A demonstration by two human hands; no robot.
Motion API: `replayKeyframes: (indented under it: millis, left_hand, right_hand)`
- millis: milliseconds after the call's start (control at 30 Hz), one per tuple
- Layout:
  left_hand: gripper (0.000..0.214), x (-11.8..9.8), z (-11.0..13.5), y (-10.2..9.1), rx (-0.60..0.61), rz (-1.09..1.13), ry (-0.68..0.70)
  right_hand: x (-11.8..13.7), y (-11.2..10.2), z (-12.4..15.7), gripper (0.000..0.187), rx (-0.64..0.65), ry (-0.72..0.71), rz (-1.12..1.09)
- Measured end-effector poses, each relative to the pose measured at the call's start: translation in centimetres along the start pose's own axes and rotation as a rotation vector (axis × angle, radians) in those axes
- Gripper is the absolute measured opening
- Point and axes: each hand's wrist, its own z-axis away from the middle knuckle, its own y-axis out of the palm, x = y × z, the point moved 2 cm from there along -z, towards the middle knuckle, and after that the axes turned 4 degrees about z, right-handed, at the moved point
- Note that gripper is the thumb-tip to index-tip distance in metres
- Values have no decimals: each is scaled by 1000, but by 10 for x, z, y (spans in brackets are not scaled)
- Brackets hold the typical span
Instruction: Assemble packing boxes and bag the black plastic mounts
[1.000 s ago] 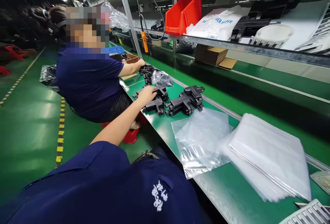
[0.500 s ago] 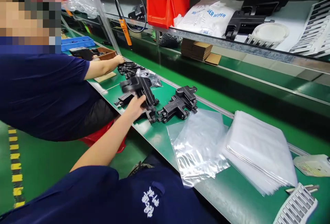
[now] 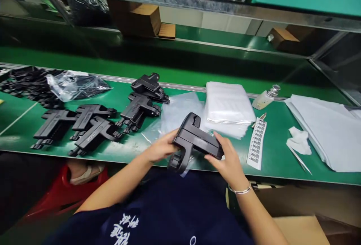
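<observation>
I held the black plastic part [image 3: 197, 139] over the near edge of the green belt [image 3: 276, 158], my left hand [image 3: 160, 149] and right hand [image 3: 227, 160] both clamped on it, fingers curled around opposite ends. It was matte black, moulded, with a rounded hook at the top and a stubby foot below. I judged it rigid, light and not fragile; gripping the body sides seemed soundest. Beyond lay a clear bag [image 3: 177, 113], then more black parts [image 3: 138, 111].
</observation>
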Motion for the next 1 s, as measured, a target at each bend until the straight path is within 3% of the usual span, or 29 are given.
replayKeyframes:
  millis: [100,167,233,367,433,533,667,733,833,1000]
  left_hand:
    - [73,5,-5,-7,6,228,-151]
    - [68,9,-11,-1,-71,221,-206]
    - [66,12,-17,9,-158,150,-196]
    - [71,9,-18,21,-228,-51,-73]
    - [75,6,-18,22,-227,-150,-34]
    - [72,3,-19,23,-225,-145,-38]
    - [62,1,-25,24,-196,94,-89]
    - [60,0,-26,23,-127,127,-89]
    - [59,-3,-22,17,-22,-75,27]
    - [42,-8,-12,9,88,-550,459]
  right_hand:
    - [-12,-10,5,58,17,-84,41]
    - [-16,-16,9,53,42,-111,-26]
    - [-24,-19,12,54,11,36,-165]
    - [-45,-11,20,48,65,534,-595]
    - [-51,-6,23,42,103,600,-762]
    - [-52,-8,27,31,5,479,-634]
    - [-46,-23,31,24,-189,-3,-208]
    - [-48,-26,33,29,-249,-157,-121]
    - [-60,-24,34,37,-272,-108,-164]
    - [-74,-9,38,40,-286,-39,-290]
